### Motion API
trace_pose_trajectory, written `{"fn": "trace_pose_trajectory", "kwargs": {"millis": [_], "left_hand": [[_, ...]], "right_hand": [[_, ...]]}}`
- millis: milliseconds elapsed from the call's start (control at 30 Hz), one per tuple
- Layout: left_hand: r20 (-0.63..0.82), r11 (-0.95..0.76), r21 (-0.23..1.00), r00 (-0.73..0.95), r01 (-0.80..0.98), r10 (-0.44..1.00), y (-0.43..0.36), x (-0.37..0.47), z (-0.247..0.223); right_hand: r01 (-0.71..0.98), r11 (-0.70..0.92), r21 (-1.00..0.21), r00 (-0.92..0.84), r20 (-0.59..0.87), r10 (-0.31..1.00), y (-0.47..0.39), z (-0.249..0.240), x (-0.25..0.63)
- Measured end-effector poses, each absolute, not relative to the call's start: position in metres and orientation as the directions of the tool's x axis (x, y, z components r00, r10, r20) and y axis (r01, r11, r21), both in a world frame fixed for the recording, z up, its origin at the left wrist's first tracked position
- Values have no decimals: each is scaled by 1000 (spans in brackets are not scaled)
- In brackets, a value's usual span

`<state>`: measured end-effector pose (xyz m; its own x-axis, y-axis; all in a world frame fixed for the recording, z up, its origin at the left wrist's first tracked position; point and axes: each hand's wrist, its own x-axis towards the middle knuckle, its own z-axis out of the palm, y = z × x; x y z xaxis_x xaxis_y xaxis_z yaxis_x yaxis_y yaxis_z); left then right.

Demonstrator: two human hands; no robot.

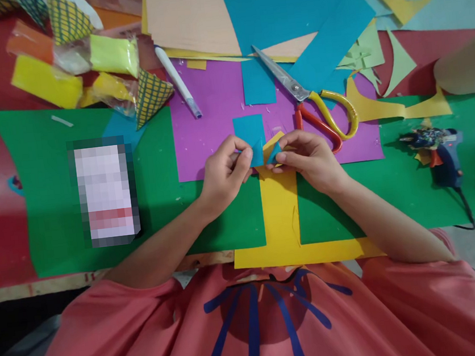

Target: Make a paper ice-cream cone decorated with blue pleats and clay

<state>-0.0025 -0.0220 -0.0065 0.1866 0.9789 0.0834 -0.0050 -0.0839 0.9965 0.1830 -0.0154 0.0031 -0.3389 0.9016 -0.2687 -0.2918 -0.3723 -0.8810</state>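
Over the purple sheet (212,146), my left hand (228,170) pinches a small blue paper piece (257,154) between thumb and finger. My right hand (310,158) is closed on another small blue piece (274,152), a short gap to the right. A blue square (248,125) lies just beyond my left fingertips, and a second blue square (259,84) is farther up. Yellow paper (280,207) runs beneath and below my hands. Scissors (296,88) with yellow and red handles lie beyond my right hand, blades spread slightly. My fingers partly cover both held pieces.
A white pen (178,82) rests on the purple sheet's left. A blurred-out phone-like object (105,190) lies on the green sheet (54,222). Colored packets (46,82) are at upper left. Yellow scraps (377,108) and a glue gun (445,157) with a cord are at right.
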Motion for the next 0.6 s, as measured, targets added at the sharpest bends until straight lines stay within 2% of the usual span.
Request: {"fn": "trace_pose_trajectory", "kwargs": {"millis": [333, 600], "left_hand": [[51, -53, 999, 231, 6, 972, -22, -4, -9], [30, -26, 999, 240, -20, 970, -21, -3, -6]], "right_hand": [[-92, -295, -951, -260, -263, 929, -16, 10, 182], [-60, -231, -971, -245, -210, 947, -17, 6, 180]]}}
